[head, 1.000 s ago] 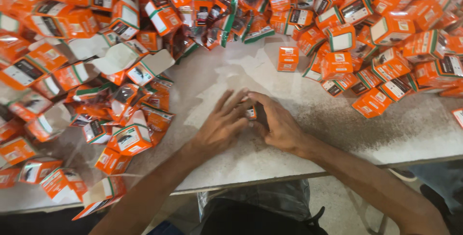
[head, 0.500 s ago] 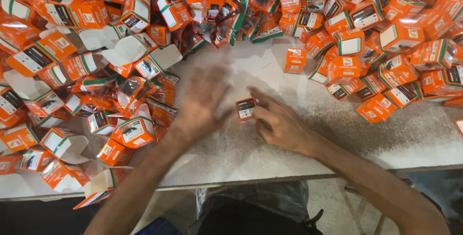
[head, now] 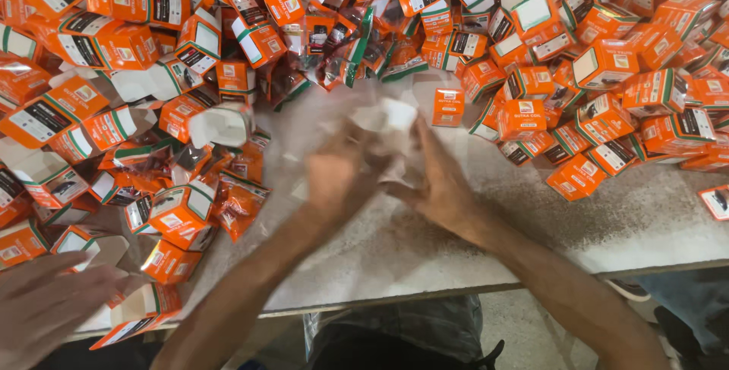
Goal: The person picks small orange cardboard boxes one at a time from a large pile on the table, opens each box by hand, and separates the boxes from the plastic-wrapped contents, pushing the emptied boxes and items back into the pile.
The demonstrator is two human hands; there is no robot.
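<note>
Looking down from my head: both my hands meet mid-desk (head: 607,226). My left hand (head: 338,176) and right hand (head: 437,184) have fingers wrapped on a blurred white carton (head: 389,118), held up between them; orange boxes (head: 524,116) heaped around.

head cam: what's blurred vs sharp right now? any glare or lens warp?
Head view: motion blur smears the left hand, right hand and the pale carton between them, so the grip is unreadable; another person's hand at lower left is also soft. The orange boxes and table are sharp. Lighting is even and soft, with no strong glare. The box rows bow slightly at the edges.
</note>
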